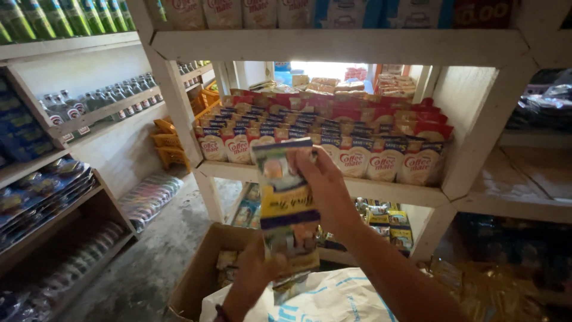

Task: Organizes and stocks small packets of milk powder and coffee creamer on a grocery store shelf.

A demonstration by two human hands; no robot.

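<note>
I hold a strip of yellow, blue and green sachet packets (287,206) upright in front of a white shelf unit (333,48). My right hand (325,179) grips the strip's top end from behind. My left hand (253,271) holds its bottom end. Behind the strip, the middle shelf carries rows of red and cream pouches (351,143). Below my hands sits an open cardboard box (202,265) with a few packets inside.
A white sack with blue print (316,298) lies at the bottom. Shelves on the left hold green bottles (65,15), clear bottles (101,101) and wrapped packs (42,191). Yellow crates (167,143) stand on the concrete floor (155,250). Yellow packets (387,223) fill the lower shelf.
</note>
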